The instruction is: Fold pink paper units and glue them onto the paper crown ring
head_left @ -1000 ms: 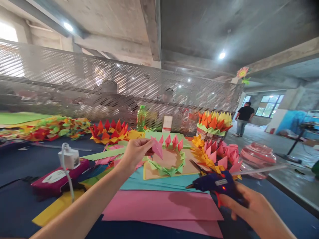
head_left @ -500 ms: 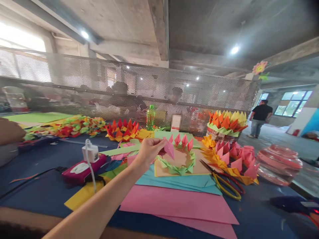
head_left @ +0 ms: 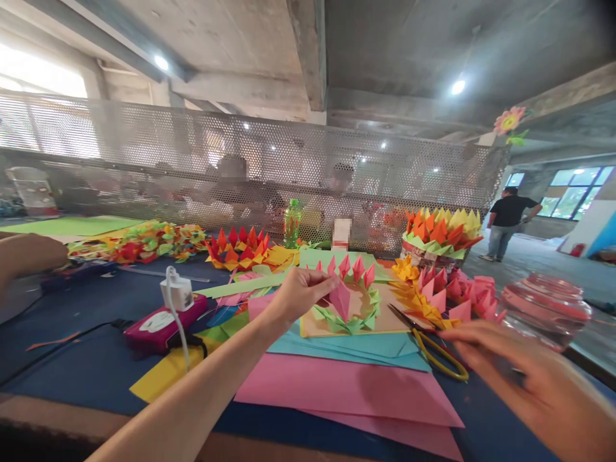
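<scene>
The right hand (head_left: 534,378), now back in view and empty, fingers spread, reaches toward the scissors (head_left: 436,350); the left hand (head_left: 298,296) still pinches the pink fold (head_left: 341,296).

Pink folded paper piece (head_left: 341,296), green-and-pink paper ring (head_left: 351,301), yellow-handled scissors (head_left: 436,350), pink paper sheet (head_left: 337,388), teal sheet (head_left: 356,345)

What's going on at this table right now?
A person works at a table strewn with coloured paper. Their left hand pinches a pink folded piece at a ring of green and pink folded pieces on a cardboard square. Their right hand, open and empty, hovers near yellow-handled scissors lying on the paper sheets. Another person's hand shows at the far left.
</scene>
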`<state>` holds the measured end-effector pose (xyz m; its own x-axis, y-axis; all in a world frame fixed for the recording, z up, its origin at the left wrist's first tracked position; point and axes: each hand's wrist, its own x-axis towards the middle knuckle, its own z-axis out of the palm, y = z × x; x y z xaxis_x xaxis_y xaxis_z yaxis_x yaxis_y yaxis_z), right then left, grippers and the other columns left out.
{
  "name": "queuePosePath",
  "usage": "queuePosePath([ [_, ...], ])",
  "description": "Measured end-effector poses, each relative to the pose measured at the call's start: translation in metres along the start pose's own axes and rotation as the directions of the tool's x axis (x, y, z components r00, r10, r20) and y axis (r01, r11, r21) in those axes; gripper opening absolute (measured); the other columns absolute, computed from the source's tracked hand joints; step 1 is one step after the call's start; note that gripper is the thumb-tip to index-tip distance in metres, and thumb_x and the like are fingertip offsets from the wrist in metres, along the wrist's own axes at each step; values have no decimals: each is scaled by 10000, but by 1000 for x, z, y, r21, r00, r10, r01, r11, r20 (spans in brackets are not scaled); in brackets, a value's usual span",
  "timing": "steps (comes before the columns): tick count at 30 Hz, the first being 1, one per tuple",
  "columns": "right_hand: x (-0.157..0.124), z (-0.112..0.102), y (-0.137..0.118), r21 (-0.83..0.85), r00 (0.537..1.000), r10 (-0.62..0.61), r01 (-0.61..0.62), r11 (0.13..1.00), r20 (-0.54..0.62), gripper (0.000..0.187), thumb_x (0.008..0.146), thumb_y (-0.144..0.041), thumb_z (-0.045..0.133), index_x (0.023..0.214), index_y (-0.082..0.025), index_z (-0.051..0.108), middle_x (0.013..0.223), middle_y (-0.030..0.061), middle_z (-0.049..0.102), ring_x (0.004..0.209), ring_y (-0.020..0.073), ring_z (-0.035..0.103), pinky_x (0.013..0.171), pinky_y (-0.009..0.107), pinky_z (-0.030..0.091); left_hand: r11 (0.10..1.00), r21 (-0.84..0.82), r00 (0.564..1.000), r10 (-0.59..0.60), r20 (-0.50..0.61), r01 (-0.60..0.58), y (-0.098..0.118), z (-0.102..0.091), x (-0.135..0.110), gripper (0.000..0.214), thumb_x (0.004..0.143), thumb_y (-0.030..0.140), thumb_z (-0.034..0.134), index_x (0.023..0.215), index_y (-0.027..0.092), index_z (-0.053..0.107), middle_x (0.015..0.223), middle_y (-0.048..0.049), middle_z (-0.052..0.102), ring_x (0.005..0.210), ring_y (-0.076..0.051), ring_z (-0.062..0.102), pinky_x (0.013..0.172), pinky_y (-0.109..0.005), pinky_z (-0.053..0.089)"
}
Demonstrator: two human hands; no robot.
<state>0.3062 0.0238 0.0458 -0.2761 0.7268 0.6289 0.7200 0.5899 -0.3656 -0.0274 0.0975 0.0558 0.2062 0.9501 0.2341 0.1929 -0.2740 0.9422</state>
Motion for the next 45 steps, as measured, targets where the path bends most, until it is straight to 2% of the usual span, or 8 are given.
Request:
queuePosePath([
  [3,45,30,-37,177,964,-5,-43,983,266,293,1012,-453,514,1100,-264,720,1142,91,719,1032,276,668,848,389,530,998,52,997,27,75,-31,1,0,-2,225,1006,347,632,1015,125,673,921,-31,694,790,-160,682,757,-341,590],
  [7,91,75,-54,313,928,-71,-51,949,365,379,1012,-484,492,895,-204,719,892,57,732,875,228,680,767,326,528,989,112,985,80,150,-97,4,-2,-4,247,1008,350,628,927,122,673,852,-13,685,762,-155,678,744,-331,586],
  [13,88,94,-50,457,883,-98,-141,878,459,421,994,-546,524,968,-195,755,920,38,759,882,208,704,743,276,541,961,204,971,150,189,-188,1,-1,-5,295,1015,373,614,869,122,669,782,5,664,707,-144,664,703,-309,577],
  [19,79,97,-43,453,920,-23,-171,875,391,301,945,-440,615,913,-189,777,844,38,761,797,211,692,715,292,533,870,384,952,282,121,-307,1,-14,1,268,1029,378,583,1039,133,690,1014,-53,712,921,-205,697,846,-394,581],
  [24,83,92,-36,489,962,7,-145,860,275,278,911,-419,610,806,-199,742,759,20,721,764,205,678,698,291,532,666,627,891,443,105,-404,-3,-44,9,259,950,310,695,1169,174,673,1306,-96,623,1254,-288,559,1102,-550,416],
  [31,82,91,-32,521,984,30,-120,845,178,257,908,-403,610,802,-191,711,779,19,711,732,178,629,664,276,490,389,830,888,387,247,-400,-22,-62,8,285,976,301,657,1236,186,643,1447,-109,525,1359,-326,468,1127,-587,380],
  [40,83,93,-25,533,988,39,-114,839,151,285,969,-427,600,918,-166,701,791,14,706,764,177,677,716,322,541,242,862,878,307,368,-446,-6,-31,-3,132,956,287,688,976,158,707,1276,-84,656,1318,-287,522,1143,-565,359],
  [45,85,92,-19,486,992,29,-84,870,120,311,1000,-454,607,944,-157,679,883,16,699,794,165,675,747,344,560,261,799,837,253,486,-542,8,-2,-15,97,896,243,740,824,178,732,842,-9,745,912,-214,693,1094,-522,409],
])
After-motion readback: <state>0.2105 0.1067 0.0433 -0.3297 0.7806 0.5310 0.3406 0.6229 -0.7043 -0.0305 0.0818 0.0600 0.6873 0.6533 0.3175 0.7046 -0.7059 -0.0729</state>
